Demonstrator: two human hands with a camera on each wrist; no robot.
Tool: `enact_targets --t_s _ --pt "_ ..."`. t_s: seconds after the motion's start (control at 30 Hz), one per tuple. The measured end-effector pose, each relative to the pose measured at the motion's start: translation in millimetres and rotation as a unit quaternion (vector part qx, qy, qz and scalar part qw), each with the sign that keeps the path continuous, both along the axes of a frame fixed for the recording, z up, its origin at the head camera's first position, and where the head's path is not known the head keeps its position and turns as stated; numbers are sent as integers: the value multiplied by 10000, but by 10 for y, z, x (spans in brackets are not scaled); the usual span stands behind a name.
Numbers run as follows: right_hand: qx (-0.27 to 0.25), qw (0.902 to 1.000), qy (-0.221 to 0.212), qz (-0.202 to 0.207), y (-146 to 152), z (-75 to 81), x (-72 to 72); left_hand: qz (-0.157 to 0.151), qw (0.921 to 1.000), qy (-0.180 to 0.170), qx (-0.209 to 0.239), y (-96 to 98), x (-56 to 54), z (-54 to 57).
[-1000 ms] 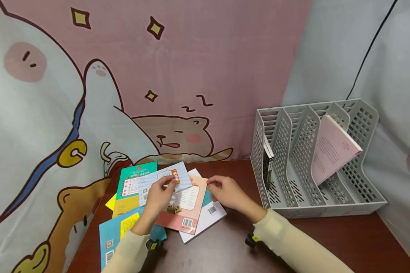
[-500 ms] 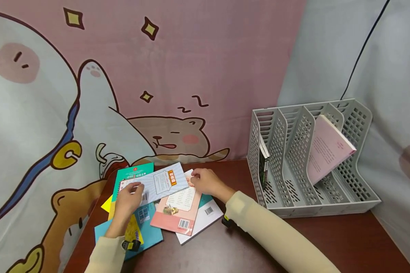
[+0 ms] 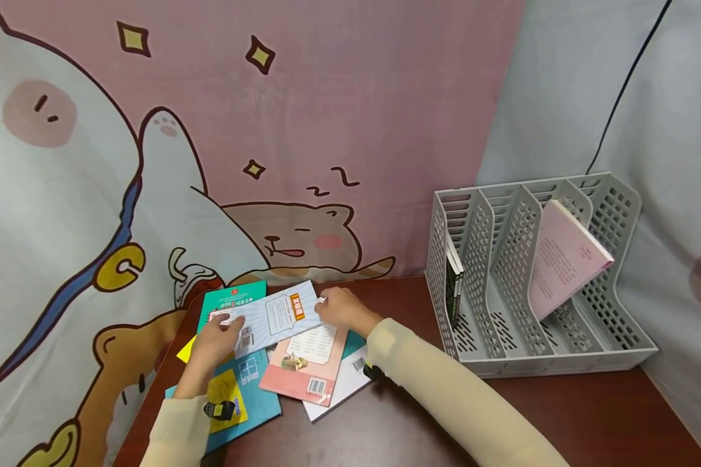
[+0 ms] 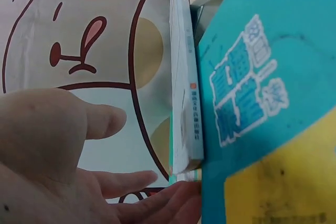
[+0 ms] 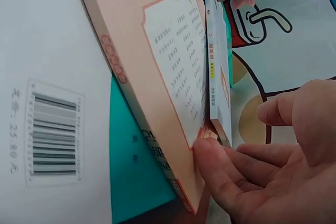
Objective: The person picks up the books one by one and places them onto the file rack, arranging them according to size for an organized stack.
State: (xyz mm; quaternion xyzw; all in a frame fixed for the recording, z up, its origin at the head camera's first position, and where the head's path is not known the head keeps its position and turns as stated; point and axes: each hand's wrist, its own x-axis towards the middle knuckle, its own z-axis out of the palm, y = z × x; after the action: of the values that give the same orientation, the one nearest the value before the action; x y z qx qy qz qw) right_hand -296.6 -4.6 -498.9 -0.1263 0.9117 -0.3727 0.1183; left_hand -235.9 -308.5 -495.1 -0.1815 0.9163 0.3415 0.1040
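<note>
Pale blue-and-white striped paper, orange title block: one book [image 3: 280, 318], lying at a slant across the top of an overlapping pile, its ends between the two hands. Left hand [image 3: 215, 344]: at the book's left end, thumb and fingers spread, fingers at the lower corner, no pinch seen. Right hand [image 3: 344, 310]: at the right end, thumb standing apart, fingers extended to the corner; whether they bear any weight cannot be told. Step in hand, by judgement: squaring up to the striped book at both ends. The next move would call for thumb and fingers closing on an edge without dragging the books underneath. Neighbours: pink book [image 3: 304, 376] partly under its right half; white book [image 3: 341, 389] beneath the pink; blue book [image 3: 263, 395] nearer the person; green book [image 3: 228, 298] behind, at the left. Edges: the right end is the freer one, with bare table [image 3: 362, 434] in front of the pile and more towards the grey rack [image 3: 561, 365]. Rack: four slots; dark-covered book [image 3: 454, 285] in the leftmost, pale pink book [image 3: 566, 263] leaning farther right.
</note>
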Motion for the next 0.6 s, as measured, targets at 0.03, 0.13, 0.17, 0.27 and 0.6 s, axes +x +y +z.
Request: enact_targets --t_s 0.03,0.13,0.17,0.27,0.6 --pt "-18 10000 -38 -21 -8 -1 -1 -33 10000 -23 -31 7 -15 8" --pt "-115 9998 -120 -88 -29 -10 0 20 9999 -143 -60 40 -60 37" --pt "-157 9997 -125 -116 -37 -17 -2 70 9998 -201 -34 51 -76 44" --pt "-286 9993 -123 -212 -57 -38 -8 219 9992 -329 29 64 -125 38" --pt "-1468 9817 -372 -1150 -70 -145 -49 410 9991 -119 82 69 -205 -74"
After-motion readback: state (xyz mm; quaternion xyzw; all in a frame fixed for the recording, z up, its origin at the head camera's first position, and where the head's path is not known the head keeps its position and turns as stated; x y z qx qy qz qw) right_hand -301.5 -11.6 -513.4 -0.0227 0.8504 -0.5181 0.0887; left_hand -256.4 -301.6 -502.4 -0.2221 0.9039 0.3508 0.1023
